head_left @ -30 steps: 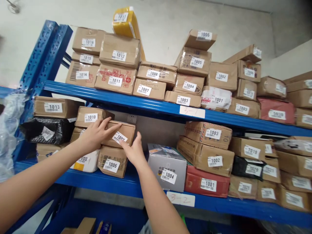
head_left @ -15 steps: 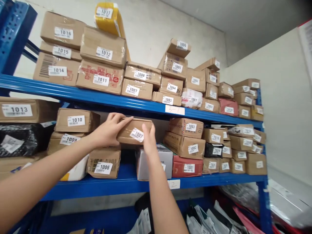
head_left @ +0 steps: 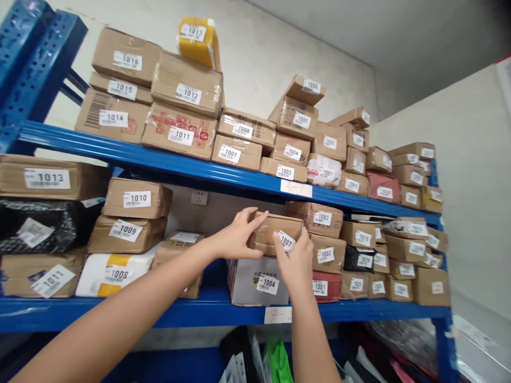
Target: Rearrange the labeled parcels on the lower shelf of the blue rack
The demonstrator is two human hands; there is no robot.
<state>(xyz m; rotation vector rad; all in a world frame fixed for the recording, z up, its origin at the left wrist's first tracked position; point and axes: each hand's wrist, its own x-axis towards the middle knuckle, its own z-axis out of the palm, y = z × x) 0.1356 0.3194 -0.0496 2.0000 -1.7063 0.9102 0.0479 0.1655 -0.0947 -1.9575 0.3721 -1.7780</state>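
Note:
Between my two hands is a small brown cardboard box (head_left: 266, 238) with a white label reading 1007. My left hand (head_left: 238, 234) grips its left end, thumb along the top edge. On the right end my right hand (head_left: 294, 260) is closed round it, the thumb near the label. The box is right above a grey box (head_left: 247, 284) labelled 1004; whether it rests on it I cannot tell. To the right stand stacked boxes: 1003 (head_left: 331, 227), 1002 (head_left: 338, 250) and the red 1001 (head_left: 333, 292), partly hidden by my right hand.
The blue shelf beam (head_left: 179, 169) runs just above my hands, with labelled boxes on it. Left of my hands sit a brown box (head_left: 170, 254), a white parcel (head_left: 93, 274) and box 1010 (head_left: 115, 198). Below are bagged parcels (head_left: 277, 359). A wall socket (head_left: 199, 197) shows behind.
Both hands have carried the 1007 box rightward, from the gap beside box 1006 to above the grey 1004 box. The view has shifted a little too.

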